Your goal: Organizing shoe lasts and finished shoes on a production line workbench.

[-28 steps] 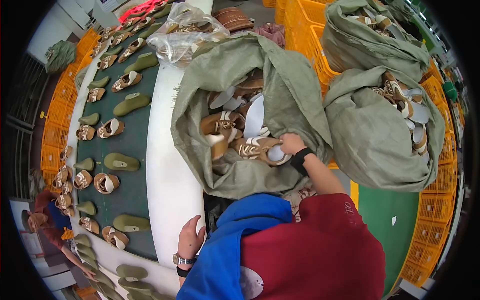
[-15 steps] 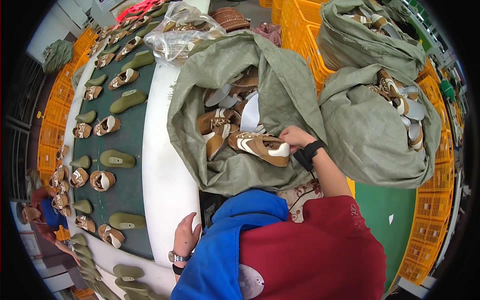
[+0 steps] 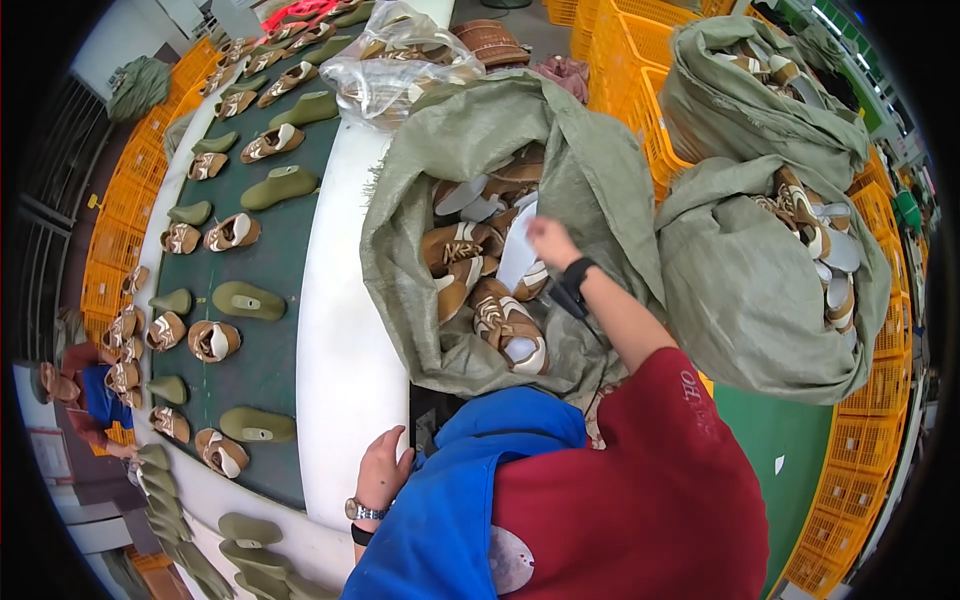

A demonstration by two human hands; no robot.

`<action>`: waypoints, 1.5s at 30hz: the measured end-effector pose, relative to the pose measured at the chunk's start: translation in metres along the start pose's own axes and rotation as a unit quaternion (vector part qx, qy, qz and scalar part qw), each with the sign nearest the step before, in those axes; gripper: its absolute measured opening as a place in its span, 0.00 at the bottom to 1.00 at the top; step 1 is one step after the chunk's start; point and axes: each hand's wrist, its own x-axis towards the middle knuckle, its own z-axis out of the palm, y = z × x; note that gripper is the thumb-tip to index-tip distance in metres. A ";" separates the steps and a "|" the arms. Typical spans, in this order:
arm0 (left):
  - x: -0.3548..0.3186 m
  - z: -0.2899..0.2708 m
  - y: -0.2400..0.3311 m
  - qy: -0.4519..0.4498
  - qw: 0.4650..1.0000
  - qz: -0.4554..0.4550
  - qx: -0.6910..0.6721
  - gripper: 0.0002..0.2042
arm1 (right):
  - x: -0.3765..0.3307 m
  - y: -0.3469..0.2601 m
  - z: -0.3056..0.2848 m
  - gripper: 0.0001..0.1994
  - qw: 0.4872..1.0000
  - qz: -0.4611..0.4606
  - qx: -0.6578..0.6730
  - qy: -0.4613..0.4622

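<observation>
An open grey-green woven sack point(image 3: 410, 335) holds brown-and-white sneakers and pale flat pieces. Inside it, my right hand point(image 3: 551, 243) is closed at the edge of a white insole-shaped piece point(image 3: 516, 258); slight blur softens the fingertips. Below that hand lies a laced brown sneaker point(image 3: 508, 325), its opening toward me. Another brown sneaker point(image 3: 458, 245) rests to its left, partly covered by others. My left hand point(image 3: 383, 468) holds nothing; its fingers are apart beside the white table edge point(image 3: 345, 400).
On the left, a green conveyor belt point(image 3: 270, 370) carries sneakers and olive shoe lasts point(image 3: 248, 300). Two more filled sacks point(image 3: 750, 290) stand to the right, near orange crates point(image 3: 640, 100). A clear plastic bag point(image 3: 395, 75) sits at the back. A co-worker point(image 3: 85, 385) stands far left.
My right hand has left the nearest sneaker and moved up and left to the white piece. That sneaker has turned so its opening faces me. The view has shifted slightly.
</observation>
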 end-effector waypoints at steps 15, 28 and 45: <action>-0.005 0.006 -0.001 0.021 0.999 -0.037 -0.006 0.17 | -0.003 -0.035 -0.017 0.27 0.961 0.121 0.173 -0.176; -0.007 -0.002 -0.002 0.035 0.999 0.001 -0.003 0.18 | -0.090 -0.077 0.014 0.21 0.944 -0.175 -0.206 -0.191; 0.004 -0.033 -0.020 0.362 0.794 -0.162 -0.460 0.22 | -0.112 -0.270 0.064 0.17 0.830 -0.117 0.312 -0.448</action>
